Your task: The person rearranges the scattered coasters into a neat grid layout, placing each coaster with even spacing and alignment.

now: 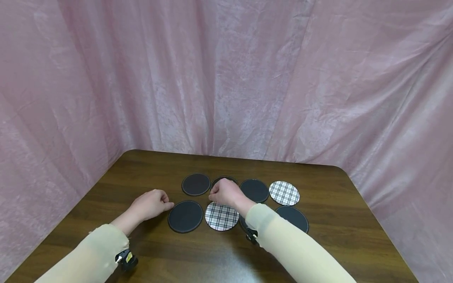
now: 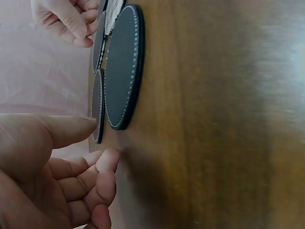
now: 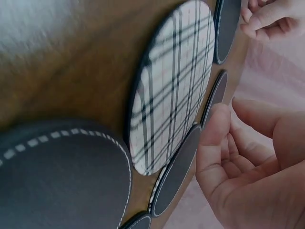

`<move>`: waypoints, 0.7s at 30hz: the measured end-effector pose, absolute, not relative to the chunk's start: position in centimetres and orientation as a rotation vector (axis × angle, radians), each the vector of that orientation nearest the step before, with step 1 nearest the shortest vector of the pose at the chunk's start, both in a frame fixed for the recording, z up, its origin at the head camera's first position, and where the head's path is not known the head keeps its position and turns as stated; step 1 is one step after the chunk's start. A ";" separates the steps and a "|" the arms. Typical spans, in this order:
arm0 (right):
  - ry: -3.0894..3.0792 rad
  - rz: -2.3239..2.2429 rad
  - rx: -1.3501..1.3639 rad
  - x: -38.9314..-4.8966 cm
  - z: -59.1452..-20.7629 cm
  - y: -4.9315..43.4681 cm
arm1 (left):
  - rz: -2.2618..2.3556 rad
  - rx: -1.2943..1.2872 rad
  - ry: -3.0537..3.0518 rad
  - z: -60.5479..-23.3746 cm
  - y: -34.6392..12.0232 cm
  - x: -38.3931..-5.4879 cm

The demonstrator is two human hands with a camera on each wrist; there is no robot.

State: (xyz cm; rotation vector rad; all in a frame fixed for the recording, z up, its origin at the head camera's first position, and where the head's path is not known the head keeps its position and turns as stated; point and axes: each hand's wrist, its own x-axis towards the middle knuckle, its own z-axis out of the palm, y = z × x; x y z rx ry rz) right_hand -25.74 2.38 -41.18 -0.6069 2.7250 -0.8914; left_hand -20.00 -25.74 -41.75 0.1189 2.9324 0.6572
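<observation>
Two rows of round coasters lie on the table. My left hand (image 1: 150,203) hovers loosely curled and holds nothing, its fingertips right by the left edge of the front-row black coaster (image 1: 185,216). Above the gap between the rows is my right hand (image 1: 228,192), fingers bent and nothing between thumb and fingers. It partly covers a back-row black coaster (image 1: 223,178). Just in front of it lies a black-and-white plaid coaster (image 1: 222,218), seen large in the right wrist view. My right wrist hides most of another front-row black coaster (image 1: 243,223).
Farther back are a dark coaster (image 1: 196,184) on the left, a black coaster (image 1: 254,191), and a second plaid coaster (image 1: 284,193) at the right end. One more black coaster (image 1: 292,217) ends the front row. Pink curtains (image 1: 226,78) hang behind the brown wooden table (image 1: 170,259).
</observation>
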 end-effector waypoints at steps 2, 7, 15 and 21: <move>2.702 -0.900 -0.630 -25.4 -41.3 2.4 | 0.668 0.119 2.923 -41.8 -25.8 -19.5; 2.679 -0.880 -0.671 -24.6 -41.3 2.3 | 0.672 0.139 2.934 -41.9 -25.6 -18.6; 2.642 -0.818 -0.695 -23.9 -41.0 1.8 | 0.659 0.146 2.931 -41.9 -25.4 -17.9; 2.609 -0.828 -0.687 -23.6 -40.8 1.2 | 0.667 0.131 2.916 -41.9 -25.4 -17.6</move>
